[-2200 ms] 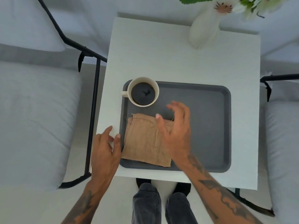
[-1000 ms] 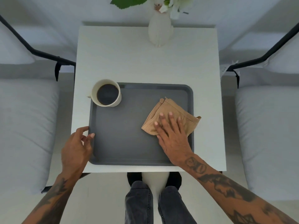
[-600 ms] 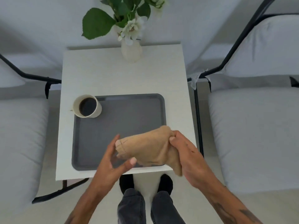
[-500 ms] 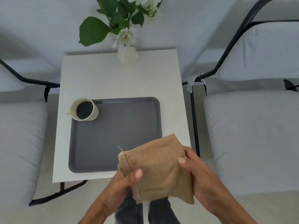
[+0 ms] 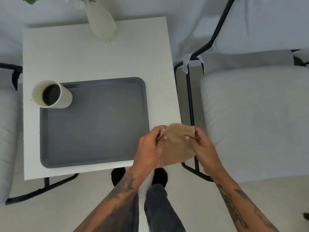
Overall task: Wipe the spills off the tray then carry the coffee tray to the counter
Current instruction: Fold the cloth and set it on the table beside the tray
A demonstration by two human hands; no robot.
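Note:
A dark grey tray (image 5: 93, 124) lies on a small white table (image 5: 93, 57). A cream cup of black coffee (image 5: 51, 94) stands in the tray's far left corner. I hold a tan cloth (image 5: 177, 144) in the air over the table's near right corner, off the tray. My left hand (image 5: 148, 148) grips its left side and my right hand (image 5: 202, 144) pinches its right side. The cloth is bunched between both hands. No spill shows on the tray's surface.
A white vase (image 5: 102, 19) with green leaves stands at the table's far edge. Pale cushioned chairs with black frames flank the table, one on the right (image 5: 254, 118) and one on the left (image 5: 6, 131). My legs and dark shoes are below the near edge.
The cloth has left the tray, where my right hand pressed it. Both hands took it and gathered it smaller, now near the table's right corner. My left hand let go of the tray's edge.

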